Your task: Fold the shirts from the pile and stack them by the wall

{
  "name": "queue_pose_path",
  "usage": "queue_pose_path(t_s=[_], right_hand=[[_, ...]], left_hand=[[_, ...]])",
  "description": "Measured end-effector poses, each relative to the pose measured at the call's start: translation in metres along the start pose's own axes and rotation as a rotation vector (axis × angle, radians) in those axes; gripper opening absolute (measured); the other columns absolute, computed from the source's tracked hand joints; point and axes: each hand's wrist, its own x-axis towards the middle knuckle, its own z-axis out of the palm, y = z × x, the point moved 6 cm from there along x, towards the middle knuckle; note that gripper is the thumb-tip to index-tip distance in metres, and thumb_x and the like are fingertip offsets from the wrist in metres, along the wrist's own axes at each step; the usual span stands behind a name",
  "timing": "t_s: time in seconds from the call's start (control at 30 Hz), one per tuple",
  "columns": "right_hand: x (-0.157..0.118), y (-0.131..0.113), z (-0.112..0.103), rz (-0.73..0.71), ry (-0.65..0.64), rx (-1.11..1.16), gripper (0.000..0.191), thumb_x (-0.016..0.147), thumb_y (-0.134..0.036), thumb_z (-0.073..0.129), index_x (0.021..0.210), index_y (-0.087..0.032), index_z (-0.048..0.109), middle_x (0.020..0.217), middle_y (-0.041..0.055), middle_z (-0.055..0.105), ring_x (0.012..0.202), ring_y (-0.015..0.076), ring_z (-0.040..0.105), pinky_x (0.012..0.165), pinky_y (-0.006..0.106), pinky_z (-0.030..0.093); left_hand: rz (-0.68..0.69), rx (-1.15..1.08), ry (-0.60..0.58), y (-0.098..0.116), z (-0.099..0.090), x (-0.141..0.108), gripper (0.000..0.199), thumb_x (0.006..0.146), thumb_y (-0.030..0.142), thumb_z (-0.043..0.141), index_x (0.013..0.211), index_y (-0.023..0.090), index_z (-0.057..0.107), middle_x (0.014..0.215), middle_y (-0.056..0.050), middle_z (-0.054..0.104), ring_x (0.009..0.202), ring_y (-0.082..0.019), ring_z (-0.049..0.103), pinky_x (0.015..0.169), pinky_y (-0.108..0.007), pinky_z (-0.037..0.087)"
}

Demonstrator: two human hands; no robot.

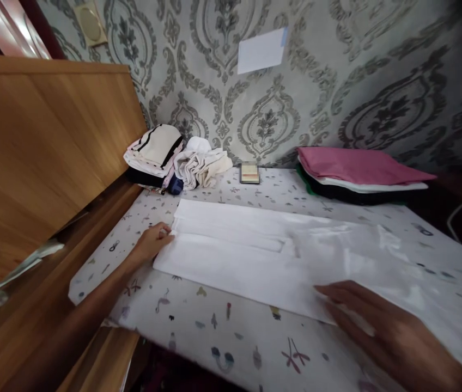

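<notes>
A white garment [231, 261] lies flattened into a long strip across the patterned tablecloth. A narrow placket-like seam runs along its middle, and its right part looks wrinkled and shiny. At its left end, my left hand [155, 240] has its fingers bent and closed on the edge of the cloth. My right hand [378, 321] is over the near edge of the garment, further right, with fingers stretched out and slightly blurred. Whether its fingertips press on the cloth I cannot tell.
Folded clothes [157, 149] and rolled cream cloths [202, 166] sit at the back left. A small box [249, 173] stands by the wall. At the back right is a stack topped with pink cloth [357, 165]. A wooden panel [51, 147] borders the left side.
</notes>
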Motion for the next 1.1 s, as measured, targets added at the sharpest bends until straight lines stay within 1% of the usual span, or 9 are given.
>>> queue_pose_path(t_s=[0.1, 0.23, 0.37, 0.47, 0.6, 0.7, 0.77, 0.9, 1.1], right_hand=[[0.037, -0.044, 0.028, -0.163, -0.148, 0.094, 0.023, 0.098, -0.033, 0.045, 0.109, -0.032, 0.066, 0.105, 0.0079, 0.072, 0.083, 0.0221, 0.073, 0.07, 0.035, 0.065], [0.069, -0.067, 0.052, -0.201, -0.21, 0.106, 0.027, 0.098, -0.026, 0.041, 0.108, -0.025, 0.067, 0.11, 0.0098, 0.07, 0.094, 0.0226, 0.071, 0.083, 0.039, 0.063], [0.077, -0.069, 0.071, -0.198, -0.278, 0.11, 0.028, 0.098, -0.024, 0.043, 0.108, -0.023, 0.069, 0.114, 0.0108, 0.07, 0.102, 0.0233, 0.069, 0.089, 0.041, 0.06], [0.078, -0.07, 0.079, -0.215, -0.287, 0.125, 0.028, 0.098, -0.023, 0.043, 0.11, -0.022, 0.068, 0.116, 0.0108, 0.07, 0.105, 0.023, 0.068, 0.092, 0.042, 0.059], [0.088, -0.065, 0.087, -0.191, -0.26, 0.075, 0.03, 0.099, -0.018, 0.04, 0.109, -0.019, 0.068, 0.115, 0.0124, 0.069, 0.105, 0.0242, 0.065, 0.093, 0.043, 0.057], [0.101, -0.056, 0.097, -0.122, -0.281, -0.016, 0.028, 0.096, -0.014, 0.041, 0.105, -0.015, 0.068, 0.109, 0.0142, 0.068, 0.1, 0.0266, 0.062, 0.089, 0.044, 0.056], [0.108, -0.053, 0.103, -0.097, -0.292, -0.054, 0.028, 0.094, -0.012, 0.042, 0.104, -0.015, 0.068, 0.105, 0.0138, 0.067, 0.097, 0.027, 0.061, 0.086, 0.044, 0.055], [0.115, -0.053, 0.109, -0.103, -0.279, -0.061, 0.03, 0.094, -0.011, 0.04, 0.104, -0.018, 0.067, 0.099, 0.0118, 0.065, 0.093, 0.0262, 0.058, 0.081, 0.042, 0.054], [0.125, -0.057, 0.115, -0.053, -0.319, -0.099, 0.022, 0.096, -0.012, 0.045, 0.096, -0.018, 0.065, 0.1, 0.0111, 0.064, 0.094, 0.0254, 0.058, 0.081, 0.037, 0.05]], left_hand=[[0.017, 0.039, 0.082, 0.006, -0.003, -0.002, 0.022, 0.077, 0.035, 0.056, 0.093, 0.021, 0.057, 0.056, 0.008, 0.048, 0.056, -0.014, 0.046, 0.054, -0.024, 0.029], [0.014, 0.083, 0.13, 0.007, -0.009, -0.004, 0.016, 0.081, 0.03, 0.052, 0.095, 0.023, 0.055, 0.058, 0.007, 0.051, 0.061, -0.015, 0.05, 0.059, -0.026, 0.032], [0.002, 0.272, 0.074, 0.006, -0.009, -0.007, 0.015, 0.086, 0.028, 0.051, 0.099, 0.024, 0.056, 0.065, 0.005, 0.057, 0.067, -0.017, 0.055, 0.06, -0.027, 0.033], [0.061, 0.427, 0.139, 0.014, -0.012, -0.014, 0.02, 0.091, 0.029, 0.048, 0.109, 0.025, 0.056, 0.08, 0.001, 0.064, 0.074, -0.019, 0.059, 0.064, -0.028, 0.039], [0.361, 0.486, 0.186, 0.042, 0.001, -0.03, 0.024, 0.098, 0.026, 0.038, 0.108, 0.021, 0.059, 0.099, -0.007, 0.066, 0.093, -0.022, 0.061, 0.08, -0.033, 0.048], [0.611, 0.471, 0.046, 0.053, 0.028, -0.047, 0.029, 0.101, 0.027, 0.034, 0.113, 0.02, 0.06, 0.113, -0.009, 0.066, 0.105, -0.022, 0.061, 0.09, -0.036, 0.051], [0.695, 0.491, -0.024, 0.049, 0.043, -0.054, 0.033, 0.102, 0.032, 0.037, 0.125, 0.02, 0.057, 0.132, -0.011, 0.061, 0.12, -0.024, 0.057, 0.1, -0.039, 0.049], [0.642, 0.577, -0.008, 0.025, 0.049, -0.05, 0.044, 0.104, 0.038, 0.034, 0.142, 0.021, 0.048, 0.15, -0.012, 0.05, 0.138, -0.025, 0.046, 0.114, -0.046, 0.039], [0.582, 0.534, 0.025, 0.018, 0.025, -0.037, 0.038, 0.101, 0.029, 0.034, 0.13, 0.019, 0.058, 0.136, -0.012, 0.061, 0.124, -0.024, 0.056, 0.105, -0.043, 0.047]])
